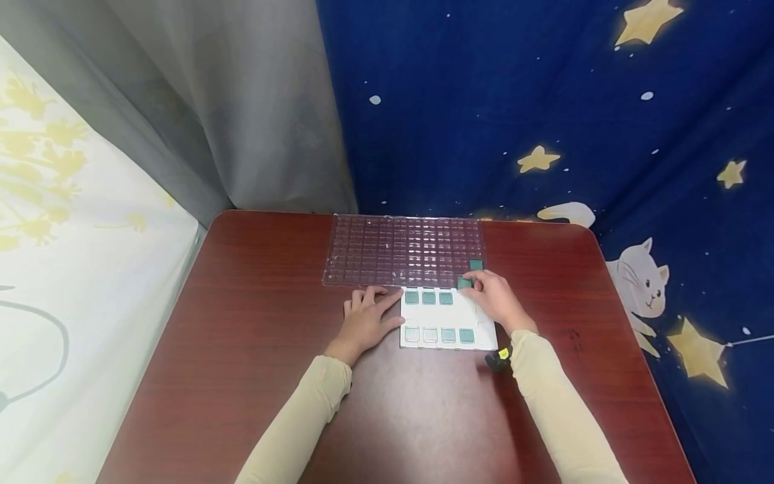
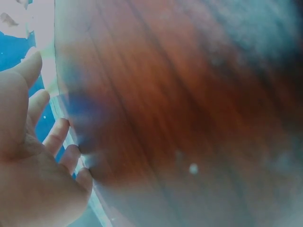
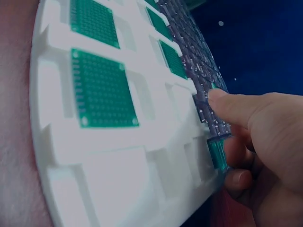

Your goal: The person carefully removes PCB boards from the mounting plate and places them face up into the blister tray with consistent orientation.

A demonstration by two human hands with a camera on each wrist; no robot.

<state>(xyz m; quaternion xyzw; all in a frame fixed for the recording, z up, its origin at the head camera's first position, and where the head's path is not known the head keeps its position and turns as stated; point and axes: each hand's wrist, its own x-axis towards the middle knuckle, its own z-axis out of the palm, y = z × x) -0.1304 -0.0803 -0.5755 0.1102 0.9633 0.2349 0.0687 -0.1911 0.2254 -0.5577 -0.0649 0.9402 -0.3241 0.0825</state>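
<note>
A white tray (image 1: 468,316) lies on the table, with several small green perforated circuit boards (image 3: 102,90) set in its slots in two rows. My right hand (image 1: 497,298) is over its far right corner. Thumb and index finger pinch another green perforated circuit board (image 1: 464,283) there; in the right wrist view the thumb mostly hides it. Just beyond, one more green board (image 1: 476,265) rests at the clear plastic tray's right edge. With fingers spread, my left hand (image 1: 363,323) touches the white tray's left edge with index fingertip and thumb.
The clear plastic tray (image 1: 363,252) with many small cells lies along the table's far edge, right behind the white tray. A black object with a yellow patch (image 1: 498,358) shows by the right wrist. Curtains (image 1: 453,101) hang behind the reddish-brown table (image 1: 254,349).
</note>
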